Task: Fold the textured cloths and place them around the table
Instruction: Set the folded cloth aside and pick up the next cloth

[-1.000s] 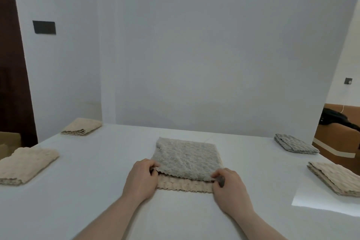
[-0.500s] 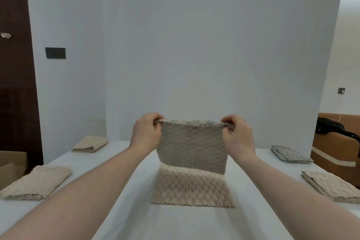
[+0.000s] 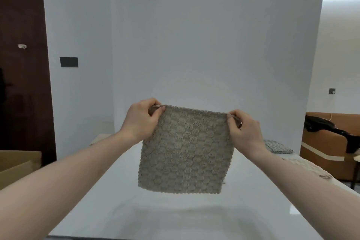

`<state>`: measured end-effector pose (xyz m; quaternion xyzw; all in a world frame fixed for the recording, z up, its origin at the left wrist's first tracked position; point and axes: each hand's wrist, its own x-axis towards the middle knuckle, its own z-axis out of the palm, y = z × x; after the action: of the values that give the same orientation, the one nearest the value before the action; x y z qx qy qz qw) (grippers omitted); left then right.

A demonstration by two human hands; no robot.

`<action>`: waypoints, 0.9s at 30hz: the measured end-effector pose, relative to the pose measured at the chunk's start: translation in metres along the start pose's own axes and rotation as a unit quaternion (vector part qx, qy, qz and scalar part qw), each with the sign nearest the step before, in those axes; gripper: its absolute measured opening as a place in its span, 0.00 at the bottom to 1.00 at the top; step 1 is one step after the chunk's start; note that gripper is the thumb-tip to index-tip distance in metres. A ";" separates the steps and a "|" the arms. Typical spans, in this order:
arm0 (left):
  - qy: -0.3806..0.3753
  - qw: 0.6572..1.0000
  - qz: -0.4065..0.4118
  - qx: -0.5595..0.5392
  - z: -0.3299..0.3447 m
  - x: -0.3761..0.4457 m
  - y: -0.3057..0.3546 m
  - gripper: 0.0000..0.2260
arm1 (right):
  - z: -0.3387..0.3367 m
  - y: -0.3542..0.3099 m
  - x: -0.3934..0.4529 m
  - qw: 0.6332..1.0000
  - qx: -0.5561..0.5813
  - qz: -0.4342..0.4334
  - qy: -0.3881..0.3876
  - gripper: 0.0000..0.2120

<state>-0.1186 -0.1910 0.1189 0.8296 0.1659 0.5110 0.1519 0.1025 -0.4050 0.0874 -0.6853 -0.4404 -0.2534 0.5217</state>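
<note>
A grey-beige textured cloth [image 3: 185, 152] hangs unfolded in the air above the white table [image 3: 175, 216], its lower edge clear of the surface. My left hand [image 3: 141, 120] pinches its top left corner and my right hand [image 3: 244, 130] pinches its top right corner. A folded grey cloth [image 3: 279, 147] lies at the table's far right, partly behind my right wrist. Beside my right forearm a folded beige cloth [image 3: 307, 167] shows in part. My left forearm covers most of a cloth at the far left.
A white wall panel stands right behind the table. A cardboard box [image 3: 17, 165] sits to the left below a dark door. On the right is a brown sofa [image 3: 331, 142] with a black item on it.
Both hands lifted the cloth's near edge off the table and raised it; the cloth has opened out and now hangs fully in the air.
</note>
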 end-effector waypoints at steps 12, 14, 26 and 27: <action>-0.159 0.977 -0.121 0.072 0.011 -0.022 -0.008 0.19 | -0.008 0.022 -0.027 0.993 -0.027 0.106 -0.050 0.13; -0.198 0.967 -0.132 0.090 0.027 -0.030 -0.020 0.18 | -0.001 0.036 -0.036 0.989 -0.029 0.129 -0.058 0.13; -0.196 0.923 -0.326 -0.047 0.144 -0.079 -0.086 0.08 | 0.070 0.137 -0.087 0.954 -0.033 0.269 -0.125 0.13; -0.184 0.921 -0.338 -0.057 0.153 -0.081 -0.093 0.09 | 0.077 0.144 -0.087 0.953 -0.037 0.275 -0.123 0.13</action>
<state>-0.0267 -0.1554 -0.0509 0.7933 0.3763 0.2763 0.3909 0.1764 -0.3719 -0.0786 -0.8245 -0.2863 -0.0301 0.4872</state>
